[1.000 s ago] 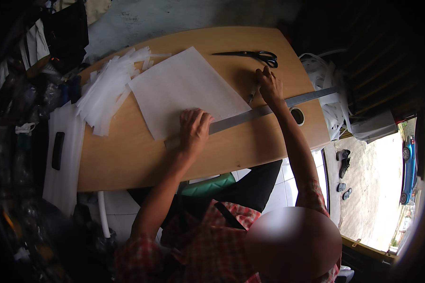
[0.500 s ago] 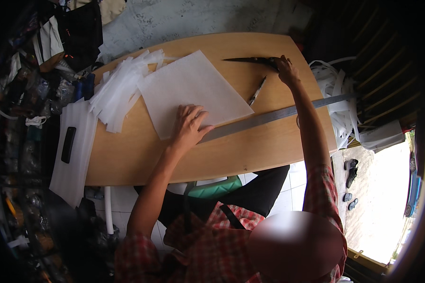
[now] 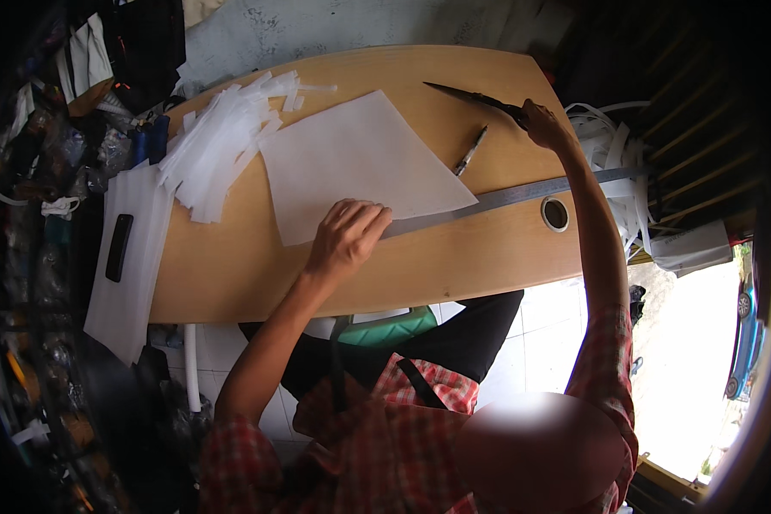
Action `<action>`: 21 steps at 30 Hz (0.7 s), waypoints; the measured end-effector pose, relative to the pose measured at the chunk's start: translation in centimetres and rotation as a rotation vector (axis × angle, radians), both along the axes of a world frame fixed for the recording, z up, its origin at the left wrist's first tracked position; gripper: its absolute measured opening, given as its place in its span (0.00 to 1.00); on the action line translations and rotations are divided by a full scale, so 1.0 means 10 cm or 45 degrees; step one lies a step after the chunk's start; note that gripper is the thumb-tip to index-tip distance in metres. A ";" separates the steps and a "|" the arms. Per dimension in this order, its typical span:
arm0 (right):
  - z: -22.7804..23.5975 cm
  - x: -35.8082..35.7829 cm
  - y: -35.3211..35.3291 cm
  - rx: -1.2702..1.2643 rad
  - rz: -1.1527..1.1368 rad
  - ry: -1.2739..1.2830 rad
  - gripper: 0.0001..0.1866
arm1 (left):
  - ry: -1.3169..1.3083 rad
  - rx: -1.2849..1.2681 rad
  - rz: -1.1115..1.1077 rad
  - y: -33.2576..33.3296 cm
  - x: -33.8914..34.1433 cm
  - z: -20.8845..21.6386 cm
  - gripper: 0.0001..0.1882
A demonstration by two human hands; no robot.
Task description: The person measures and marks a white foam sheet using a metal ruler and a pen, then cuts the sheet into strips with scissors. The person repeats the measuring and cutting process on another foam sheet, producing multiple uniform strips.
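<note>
My left hand (image 3: pixel 349 238) is at the near edge of a white foam sheet (image 3: pixel 360 158), its fingers drawn together as if pinching that edge. What lies under the fingertips is partly hidden. A long grey metal ruler (image 3: pixel 505 199) runs along the sheet's near side and off the table's right end. At the far right, my right hand (image 3: pixel 548 127) grips the handles of black scissors (image 3: pixel 480 98), whose blades point left and away from me. Between the sheet and my right hand lies a pen (image 3: pixel 471 150).
White foam strips (image 3: pixel 223 141) are heaped on the left of the wooden table (image 3: pixel 385 278). A dark phone (image 3: pixel 119 248) rests on stacked foam sheets (image 3: pixel 141 283) overhanging the left edge. A round hole (image 3: pixel 555 214) is near the right end. More white strips (image 3: pixel 630 176) hang beyond it.
My left fingers have gone from spread on the sheet to drawn together at its near edge. The sheet has shifted slightly right. My right hand and the scissors have moved right and turned.
</note>
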State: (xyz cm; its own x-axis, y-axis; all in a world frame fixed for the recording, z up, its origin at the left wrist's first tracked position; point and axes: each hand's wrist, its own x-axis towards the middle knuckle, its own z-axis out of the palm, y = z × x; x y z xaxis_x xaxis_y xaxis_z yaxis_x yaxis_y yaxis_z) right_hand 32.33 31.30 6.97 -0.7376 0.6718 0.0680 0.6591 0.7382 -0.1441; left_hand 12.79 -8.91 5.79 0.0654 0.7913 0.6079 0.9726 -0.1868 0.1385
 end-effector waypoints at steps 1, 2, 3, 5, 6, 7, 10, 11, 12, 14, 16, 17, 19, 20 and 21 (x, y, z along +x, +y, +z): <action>0.07 0.08 -0.06 -0.124 -0.020 0.045 0.08 | -0.023 0.021 -0.010 -0.07 0.06 0.00 0.09; 0.16 0.19 -0.11 -0.446 -0.094 0.014 0.08 | -0.012 0.024 0.013 -0.13 0.12 -0.01 0.10; 0.17 0.29 -0.21 -0.647 -0.182 0.076 0.09 | -0.007 0.009 0.039 -0.22 0.18 -0.02 0.10; 0.20 0.48 -0.44 -1.046 -0.211 0.334 0.10 | -0.063 -0.020 0.100 -0.37 0.33 -0.03 0.10; 0.19 0.61 -0.62 -1.301 -0.108 0.607 0.11 | -0.124 -0.035 0.138 -0.45 0.41 -0.03 0.10; 0.17 0.76 -0.85 -1.533 -0.116 0.852 0.12 | -0.195 -0.080 0.186 -0.52 0.49 -0.02 0.10; 0.21 1.05 -1.57 -1.845 0.078 1.089 0.18 | -1.359 -0.361 0.300 -0.72 0.73 0.00 0.08; 0.19 1.09 -1.88 -1.882 0.079 1.277 0.22 | -1.912 -0.610 0.401 -0.75 0.80 0.00 0.09; 0.18 1.10 -2.15 -1.960 0.126 1.323 0.25 | -2.170 -0.630 0.314 -0.75 0.82 0.00 0.16; 0.14 1.07 -2.68 -2.088 0.228 1.334 0.30 | -2.528 -0.671 0.197 -0.67 0.82 -0.02 0.20; 0.07 1.00 -3.13 -2.219 0.263 1.355 0.33 | -2.856 -0.672 0.083 -0.55 0.81 -0.03 0.23; 0.03 0.97 -3.33 -2.305 0.246 1.369 0.35 | -2.884 -0.670 0.147 -0.48 0.81 -0.03 0.23; 0.00 1.02 -3.53 -2.336 -0.015 1.248 0.42 | -2.932 -0.567 0.136 -0.39 0.78 -0.03 0.23; 0.00 1.07 -3.62 -2.211 -0.223 1.084 0.46 | -2.941 -0.568 0.129 -0.36 0.76 -0.02 0.22; -0.06 1.05 -3.72 -2.198 -0.114 1.196 0.48 | -2.938 -0.610 0.207 -0.33 0.75 -0.02 0.22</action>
State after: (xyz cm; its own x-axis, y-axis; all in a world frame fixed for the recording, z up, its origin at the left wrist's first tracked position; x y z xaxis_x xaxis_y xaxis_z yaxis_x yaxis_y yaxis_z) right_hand 42.85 -5.94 6.35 -0.8305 0.4655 -0.3061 -0.0205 -0.5746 -0.8182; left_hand 20.26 -12.26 5.55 -0.2439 0.7713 -0.5878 -0.7762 0.2081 0.5952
